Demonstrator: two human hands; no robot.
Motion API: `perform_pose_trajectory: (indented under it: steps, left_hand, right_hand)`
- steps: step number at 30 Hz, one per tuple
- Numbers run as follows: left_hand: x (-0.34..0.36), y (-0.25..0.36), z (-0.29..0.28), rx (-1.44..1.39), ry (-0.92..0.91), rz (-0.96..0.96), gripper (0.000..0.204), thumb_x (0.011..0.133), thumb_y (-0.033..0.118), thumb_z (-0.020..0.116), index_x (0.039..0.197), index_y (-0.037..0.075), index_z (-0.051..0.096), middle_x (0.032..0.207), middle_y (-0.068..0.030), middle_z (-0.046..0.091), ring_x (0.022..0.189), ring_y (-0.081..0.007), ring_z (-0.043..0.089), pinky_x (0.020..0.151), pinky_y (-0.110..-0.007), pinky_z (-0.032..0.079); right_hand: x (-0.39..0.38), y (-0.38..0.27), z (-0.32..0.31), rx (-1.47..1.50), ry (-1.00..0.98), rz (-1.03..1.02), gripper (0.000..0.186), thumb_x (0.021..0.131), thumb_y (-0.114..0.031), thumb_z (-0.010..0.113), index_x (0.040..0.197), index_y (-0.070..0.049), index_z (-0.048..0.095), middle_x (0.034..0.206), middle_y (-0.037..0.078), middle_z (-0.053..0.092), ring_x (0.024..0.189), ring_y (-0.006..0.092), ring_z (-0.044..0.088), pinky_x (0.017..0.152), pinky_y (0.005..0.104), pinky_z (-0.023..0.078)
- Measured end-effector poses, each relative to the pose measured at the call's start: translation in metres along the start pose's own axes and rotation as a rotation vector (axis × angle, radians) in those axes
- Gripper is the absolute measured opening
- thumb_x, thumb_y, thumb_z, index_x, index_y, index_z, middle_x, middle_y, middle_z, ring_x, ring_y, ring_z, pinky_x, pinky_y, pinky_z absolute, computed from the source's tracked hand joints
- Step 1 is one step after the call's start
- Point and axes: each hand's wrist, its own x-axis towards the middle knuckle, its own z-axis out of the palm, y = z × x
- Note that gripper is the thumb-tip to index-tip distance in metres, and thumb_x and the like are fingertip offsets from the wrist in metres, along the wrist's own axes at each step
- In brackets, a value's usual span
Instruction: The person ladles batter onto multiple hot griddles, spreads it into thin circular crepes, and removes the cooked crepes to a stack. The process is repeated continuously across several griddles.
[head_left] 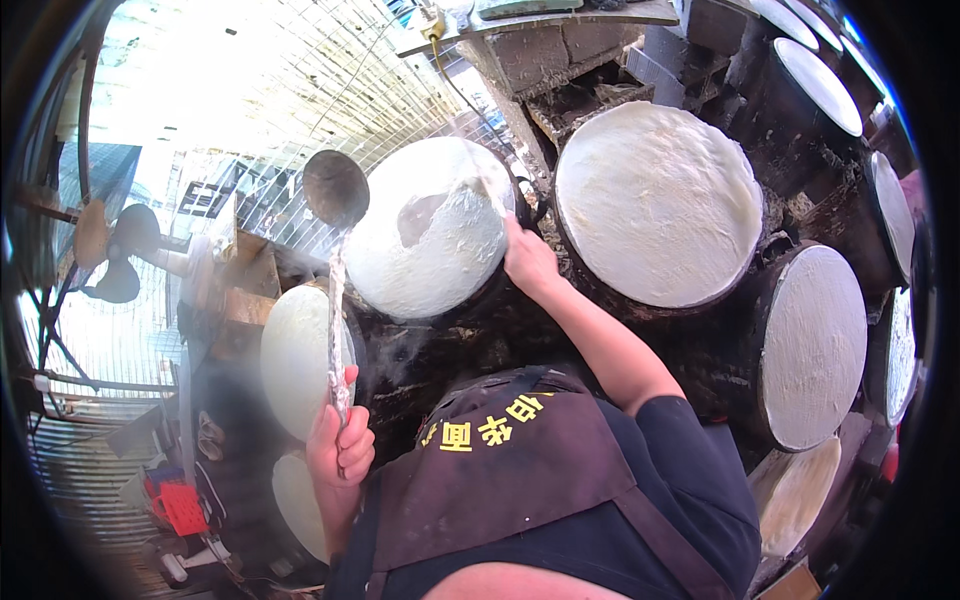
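Largest white disc (660,205), wrinkled, right of both hands. Smaller middle white disc (405,275) just left of it. Long-handled ladle (337,290), bowl at far end, near middle disc's left edge. Left hand (340,445): fingers clamped on ladle handle. Right hand (530,262) at middle disc's right edge; cannot tell whether fingers grip. Grey patch (416,220) on middle disc.

Strong white light pours in at the upper left, so the slatted surface (235,85) there is nearly washed out. The round white top (420,270) near the middle shines brightly too. Dark shadows fill the gaps around it. On the left, a pale haze makes the fan (118,282) and red basket (180,508) look soft. Lines bend near the black, round edge.
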Motion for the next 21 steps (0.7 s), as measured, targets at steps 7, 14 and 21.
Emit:
perform_pose_trajectory:
  steps: [7, 14, 21]
  left_hand:
    - [-0.004, 0.004, 0.008, 0.022, -0.011, 0.0, 0.055, 0.102, 0.026, 0.043, 0.15, 0.011, 0.018, 0.066, -0.0018, 0.036, 0.042, -0.0069, 0.029, 0.032, -0.021, 0.029]
    - [0.005, 0.002, 0.017, -0.037, 0.001, -0.033, 0.055, 0.102, 0.026, 0.043, 0.15, 0.011, 0.019, 0.066, -0.0018, 0.036, 0.043, -0.007, 0.03, 0.032, -0.021, 0.029]
    - [-0.01, 0.004, 0.008, -0.003, 0.042, 0.019, 0.053, 0.103, 0.025, 0.042, 0.149, 0.01, 0.02, 0.067, -0.0021, 0.036, 0.044, -0.0069, 0.031, 0.033, -0.021, 0.029]
  right_hand:
    - [0.01, 0.004, -0.014, 0.088, 0.042, -0.038, 0.047, 0.084, -0.01, 0.052, 0.131, -0.007, 0.047, 0.087, 0.025, 0.064, 0.082, 0.0424, 0.063, 0.074, 0.0502, 0.05]
    - [0.019, -0.021, 0.02, 0.065, -0.147, -0.114, 0.046, 0.083, -0.007, 0.048, 0.129, -0.012, 0.049, 0.084, 0.026, 0.063, 0.079, 0.0438, 0.063, 0.072, 0.0524, 0.05]
    - [-0.011, 0.004, 0.005, 0.033, 0.055, 0.012, 0.046, 0.083, -0.009, 0.053, 0.129, -0.012, 0.05, 0.081, 0.023, 0.064, 0.079, 0.0407, 0.064, 0.072, 0.0509, 0.051]
